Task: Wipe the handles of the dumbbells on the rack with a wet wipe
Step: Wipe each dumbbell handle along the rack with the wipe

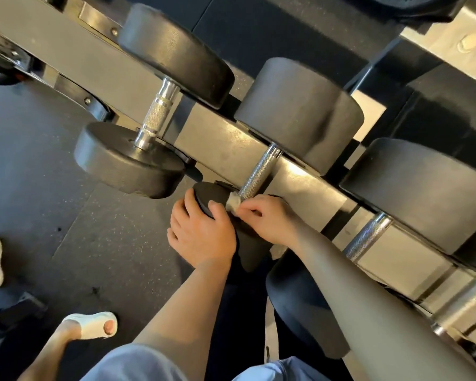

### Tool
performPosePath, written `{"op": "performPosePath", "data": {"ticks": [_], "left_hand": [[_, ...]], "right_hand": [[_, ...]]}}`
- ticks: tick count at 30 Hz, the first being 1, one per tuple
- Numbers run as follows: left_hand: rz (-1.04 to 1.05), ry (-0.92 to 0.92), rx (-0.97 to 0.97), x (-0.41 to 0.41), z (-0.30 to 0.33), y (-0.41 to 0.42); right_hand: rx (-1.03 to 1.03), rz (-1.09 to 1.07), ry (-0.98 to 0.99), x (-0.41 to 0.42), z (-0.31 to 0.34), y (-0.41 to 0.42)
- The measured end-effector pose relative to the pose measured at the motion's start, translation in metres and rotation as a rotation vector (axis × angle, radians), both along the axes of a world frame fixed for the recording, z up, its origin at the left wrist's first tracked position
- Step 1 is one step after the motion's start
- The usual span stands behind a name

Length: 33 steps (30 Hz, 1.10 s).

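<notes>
The rack (231, 149) runs slantwise from far left to near right, its rails cradling each dumbbell by the heads so the handles hang free to reach. The middle dumbbell (300, 111) is the one in hand. The left hand (201, 235) has its grip curled over the near head (212, 199), likely to steady it against rolling. The right hand (270, 218) pinches the wet wipe (233, 202) around the near end of the knurled handle (259, 171), where wiping seems to start.
</notes>
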<state>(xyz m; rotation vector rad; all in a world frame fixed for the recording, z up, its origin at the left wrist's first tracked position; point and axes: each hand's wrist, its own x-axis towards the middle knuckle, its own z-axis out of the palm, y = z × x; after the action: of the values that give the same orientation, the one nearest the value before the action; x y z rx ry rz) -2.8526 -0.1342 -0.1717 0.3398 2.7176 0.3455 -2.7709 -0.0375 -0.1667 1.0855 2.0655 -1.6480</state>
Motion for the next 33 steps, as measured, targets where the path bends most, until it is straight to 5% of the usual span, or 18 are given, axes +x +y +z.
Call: {"op": "performPosePath", "data": {"ticks": [9,14,21,27,33], "left_hand": [[-0.098,-0.002,0.09,-0.007,0.001,-0.006],[-0.083,-0.022,0.113,-0.009,0.001,-0.007],[-0.088,-0.008,0.11,-0.008,0.002,-0.006],[-0.096,-0.001,0.119,-0.007,0.003,-0.007],[-0.103,0.016,0.122,-0.007,0.002,-0.006]], "right_hand": [[0.107,-0.243,-0.113,-0.014,-0.009,-0.007],[0.054,-0.279,0.008,-0.023,-0.002,-0.004],[0.313,0.291,-0.112,-0.035,-0.003,-0.002],[0.299,0.165,-0.023,-0.02,0.005,-0.003],[0.448,0.41,-0.153,-0.063,0.0,0.01]]}}
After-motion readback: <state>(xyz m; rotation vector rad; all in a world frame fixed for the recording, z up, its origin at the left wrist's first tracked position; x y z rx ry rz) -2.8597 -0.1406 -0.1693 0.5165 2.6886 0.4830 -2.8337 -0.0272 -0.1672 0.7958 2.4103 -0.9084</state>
